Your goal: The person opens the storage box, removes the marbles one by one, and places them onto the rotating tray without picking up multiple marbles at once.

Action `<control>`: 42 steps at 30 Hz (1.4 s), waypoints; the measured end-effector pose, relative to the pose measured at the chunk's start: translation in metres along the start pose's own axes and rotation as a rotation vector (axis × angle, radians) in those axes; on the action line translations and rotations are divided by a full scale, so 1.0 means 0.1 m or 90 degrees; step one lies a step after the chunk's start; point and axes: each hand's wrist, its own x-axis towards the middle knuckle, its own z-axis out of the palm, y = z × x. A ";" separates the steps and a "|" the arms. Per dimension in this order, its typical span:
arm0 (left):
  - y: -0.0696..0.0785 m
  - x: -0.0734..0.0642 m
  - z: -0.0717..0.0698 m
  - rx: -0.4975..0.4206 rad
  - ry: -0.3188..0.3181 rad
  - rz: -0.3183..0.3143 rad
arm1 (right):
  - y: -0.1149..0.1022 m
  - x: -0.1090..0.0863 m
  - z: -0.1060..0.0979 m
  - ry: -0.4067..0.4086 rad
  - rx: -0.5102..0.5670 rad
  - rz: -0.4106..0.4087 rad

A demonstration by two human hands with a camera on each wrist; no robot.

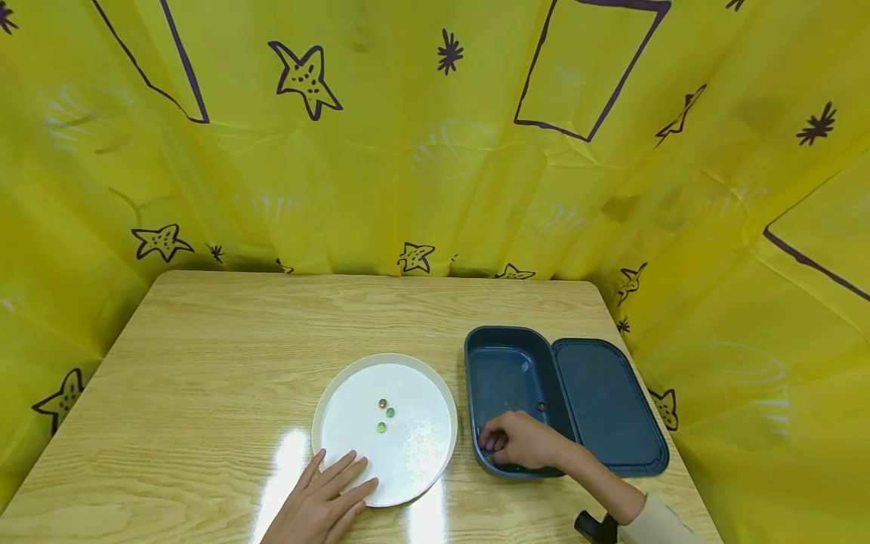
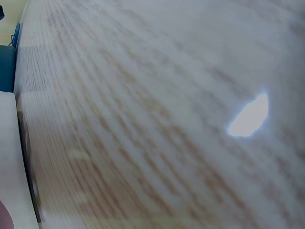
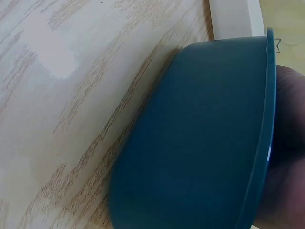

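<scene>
My left hand (image 1: 322,499) lies with spread, fairly straight fingers over the near-left rim of a round white tray (image 1: 414,453). Two green marbles and a brownish one sit near the tray's middle: a green marble (image 1: 390,412), a yellow-green marble (image 1: 381,428) and the brown marble (image 1: 383,403). My right hand (image 1: 523,440) reaches into the near end of a dark blue rectangular container (image 1: 503,370), fingers curled. At its fingertips shows a bit of a green marble (image 1: 488,457), pinched and mostly hidden. Beside that hand, a reddish marble (image 1: 541,406) lies on the container's floor.
Right of the container a dark blue lid (image 1: 612,408) lies flat, close against it. The wooden table (image 1: 224,363) reaches back to a yellow patterned curtain (image 1: 381,166). In the right wrist view the container's outer wall (image 3: 190,133) hides most of the hand.
</scene>
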 end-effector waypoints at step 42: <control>-0.02 0.00 0.03 0.013 0.020 0.022 | -0.27 0.00 -0.18 0.017 -0.026 -0.054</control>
